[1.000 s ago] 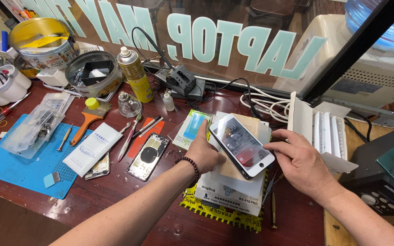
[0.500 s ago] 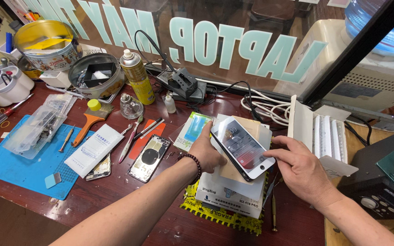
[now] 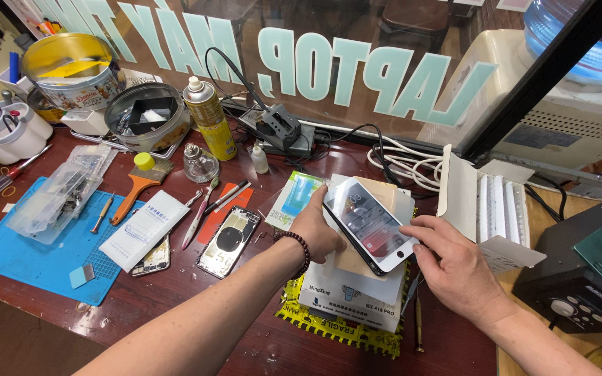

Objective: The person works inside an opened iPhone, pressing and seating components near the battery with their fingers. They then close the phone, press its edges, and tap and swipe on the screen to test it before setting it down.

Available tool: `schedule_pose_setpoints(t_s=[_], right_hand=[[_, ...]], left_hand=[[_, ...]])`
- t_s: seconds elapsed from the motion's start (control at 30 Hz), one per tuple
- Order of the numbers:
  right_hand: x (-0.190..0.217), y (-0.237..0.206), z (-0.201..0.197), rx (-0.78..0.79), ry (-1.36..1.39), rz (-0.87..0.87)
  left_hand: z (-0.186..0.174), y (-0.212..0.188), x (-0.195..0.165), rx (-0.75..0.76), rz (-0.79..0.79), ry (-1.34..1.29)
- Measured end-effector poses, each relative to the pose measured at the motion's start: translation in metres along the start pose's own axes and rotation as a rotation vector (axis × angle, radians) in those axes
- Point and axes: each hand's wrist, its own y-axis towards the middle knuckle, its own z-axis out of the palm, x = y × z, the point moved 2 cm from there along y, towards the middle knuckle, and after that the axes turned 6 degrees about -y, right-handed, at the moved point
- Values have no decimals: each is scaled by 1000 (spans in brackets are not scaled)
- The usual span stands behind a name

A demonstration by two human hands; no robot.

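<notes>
A white-framed smartphone with a lit screen is held tilted above a stack of white boxes. My left hand grips its left edge, thumb on the upper corner; a dark bead bracelet sits on that wrist. My right hand holds the phone's right lower edge with the fingertips. Under the phone lies a tan cardboard sheet on the boxes, which rest on a yellow-black mat.
On the dark red bench lie a phone back housing, a blue work mat, tweezers, a brush, a yellow spray can, round tins, a soldering stand, white cables and an open white carton. A dark machine stands right.
The view has shifted slightly. Both hands keep hold of the phone, which has tilted a little more, and my right fingers have slid along its lower right edge.
</notes>
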Motion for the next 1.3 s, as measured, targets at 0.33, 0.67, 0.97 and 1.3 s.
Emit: schedule_pose_setpoints(t_s=[0.33, 0.67, 0.97, 1.3], right_hand=[[-3, -3, 2, -52, -56, -105], [0, -1, 2, -71, -42, -110], [0, -2, 3, -52, -80, -98], [0, -1, 0, -73, -20, -42]], left_hand=[[0, 3, 2, -8, 7, 8], [0, 2, 1, -6, 7, 23], [0, -2, -3, -9, 0, 38], [0, -3, -2, -5, -14, 9]])
